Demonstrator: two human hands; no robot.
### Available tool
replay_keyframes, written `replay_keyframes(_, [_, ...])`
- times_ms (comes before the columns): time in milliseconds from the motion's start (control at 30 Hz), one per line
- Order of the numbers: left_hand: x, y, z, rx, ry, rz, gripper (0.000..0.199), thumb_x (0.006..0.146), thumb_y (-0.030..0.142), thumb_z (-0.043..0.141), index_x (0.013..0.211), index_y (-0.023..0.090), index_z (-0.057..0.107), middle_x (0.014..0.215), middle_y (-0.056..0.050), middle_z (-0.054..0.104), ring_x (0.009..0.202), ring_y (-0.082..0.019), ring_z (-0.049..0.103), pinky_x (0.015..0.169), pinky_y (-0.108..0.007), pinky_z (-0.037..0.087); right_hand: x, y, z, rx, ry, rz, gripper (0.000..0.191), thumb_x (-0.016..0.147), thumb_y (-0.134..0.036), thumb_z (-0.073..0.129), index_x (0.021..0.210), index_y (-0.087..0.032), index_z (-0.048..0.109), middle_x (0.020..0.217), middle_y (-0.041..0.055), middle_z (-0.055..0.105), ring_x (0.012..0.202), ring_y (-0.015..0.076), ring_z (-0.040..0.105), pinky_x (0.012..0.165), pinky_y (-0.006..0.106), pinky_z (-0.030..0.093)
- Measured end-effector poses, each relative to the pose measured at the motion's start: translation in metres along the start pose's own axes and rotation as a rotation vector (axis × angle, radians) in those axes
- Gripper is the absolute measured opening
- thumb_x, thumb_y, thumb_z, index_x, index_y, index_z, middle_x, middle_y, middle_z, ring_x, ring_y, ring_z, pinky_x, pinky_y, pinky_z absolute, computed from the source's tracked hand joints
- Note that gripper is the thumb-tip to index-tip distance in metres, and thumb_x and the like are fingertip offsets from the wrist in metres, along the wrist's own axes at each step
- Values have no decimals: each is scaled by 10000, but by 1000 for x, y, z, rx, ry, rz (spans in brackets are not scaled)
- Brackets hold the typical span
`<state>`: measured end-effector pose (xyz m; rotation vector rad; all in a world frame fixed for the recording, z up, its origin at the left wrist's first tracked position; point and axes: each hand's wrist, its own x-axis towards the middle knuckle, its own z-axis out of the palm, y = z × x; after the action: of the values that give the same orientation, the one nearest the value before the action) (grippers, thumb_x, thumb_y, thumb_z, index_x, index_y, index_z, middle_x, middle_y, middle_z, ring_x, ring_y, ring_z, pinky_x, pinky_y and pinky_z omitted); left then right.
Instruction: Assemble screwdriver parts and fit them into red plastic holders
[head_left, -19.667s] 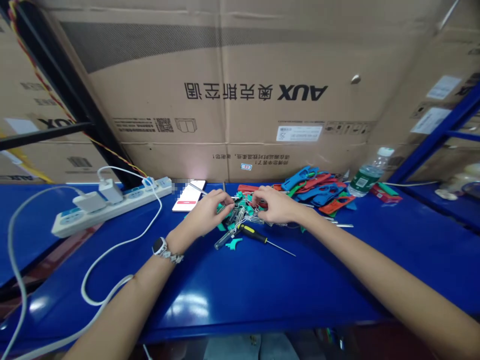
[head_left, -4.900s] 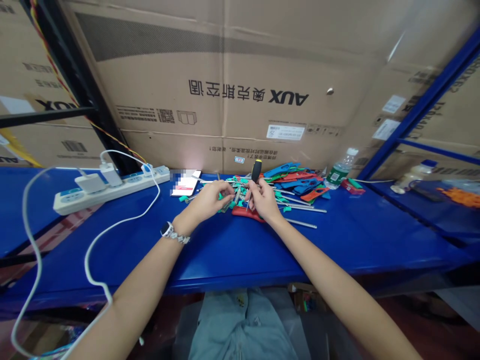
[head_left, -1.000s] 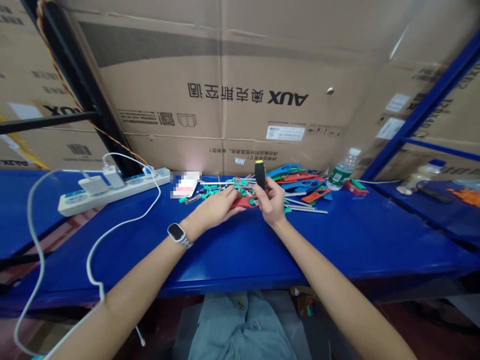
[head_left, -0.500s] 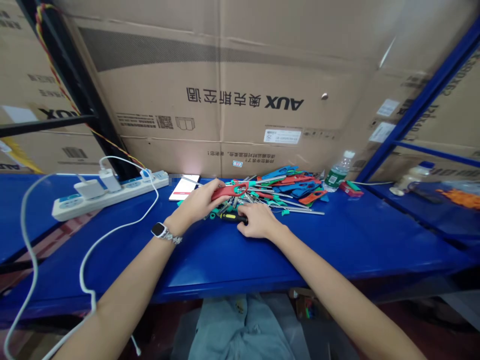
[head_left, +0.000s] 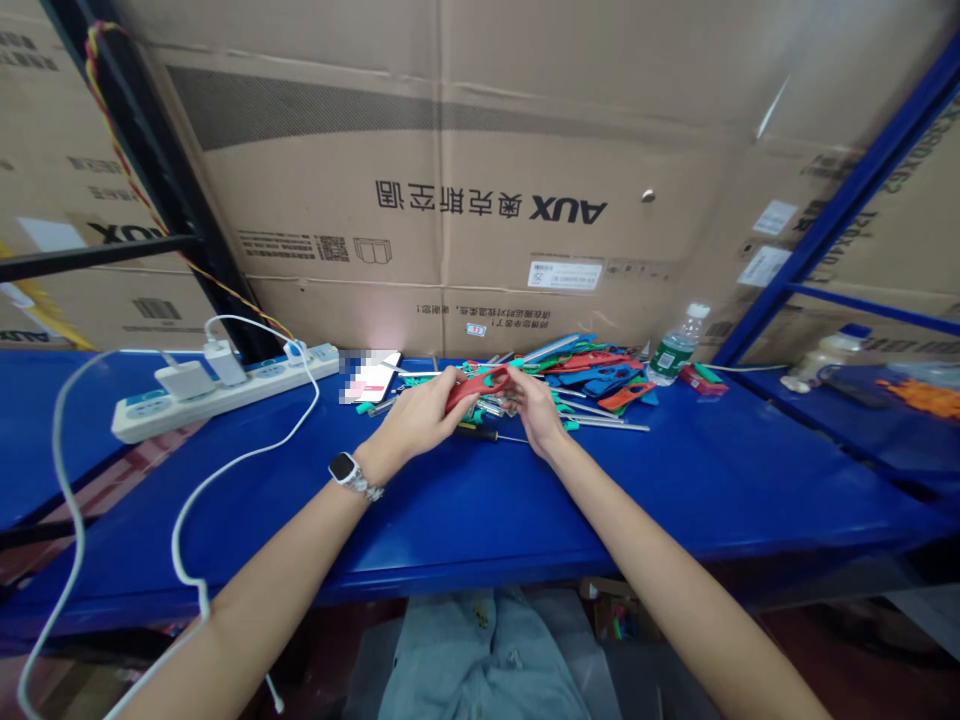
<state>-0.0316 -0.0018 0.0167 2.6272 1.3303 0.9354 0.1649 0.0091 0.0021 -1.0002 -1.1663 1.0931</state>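
Observation:
My left hand (head_left: 426,408) is closed around a red plastic handle (head_left: 475,385) with a loop opening and a green part in it; it looks like a long-stem gas lighter. The fingers of my right hand (head_left: 535,408) are closed at the handle's right end, partly covering it. On the table just below lies a screwdriver (head_left: 484,434) with a black and yellow handle, its thin shaft pointing right. Behind both hands spreads a pile of metal tubes (head_left: 611,422), small green parts and blue, red and orange plastic handles (head_left: 596,378).
A white power strip (head_left: 247,384) with plugs and cables lies at the left. Near the pile's left end is a phone (head_left: 381,378). A water bottle (head_left: 677,348) and a small red box (head_left: 703,379) stand to the right. Large cardboard (head_left: 330,180) rises behind the blue table (head_left: 480,520).
My right hand has let go of the screwdriver, left lying on the table, and has risen to the red handle's right end. My left hand has shifted slightly right with the handle.

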Motion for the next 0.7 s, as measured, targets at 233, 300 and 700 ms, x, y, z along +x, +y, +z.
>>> replay_keyframes(233, [-2,21,7,-173,10,133,324,987,485,534,955,206,696,691,-6,678,552,-152,574,566,-280,357,2,-16,23,224,1,38,480,819,-696,664,864,-221,607,537,-54,523,562,155,571,565,272,449])
replay_keyframes(300, [-2,18,6,-246,79,119,463,1012,473,493,670,199,642,505,21,530,458,-119,445,532,-279,299,0,-16,24,236,-88,116,482,823,-701,673,823,-236,547,480,-80,461,494,145,523,523,269,434])
replay_keyframes(700, [2,12,11,-528,239,-66,453,1008,469,500,672,181,595,587,11,518,558,-129,449,554,-263,336,-27,-12,19,340,-397,283,391,767,-479,828,840,-196,568,604,-75,534,427,53,399,395,191,320])
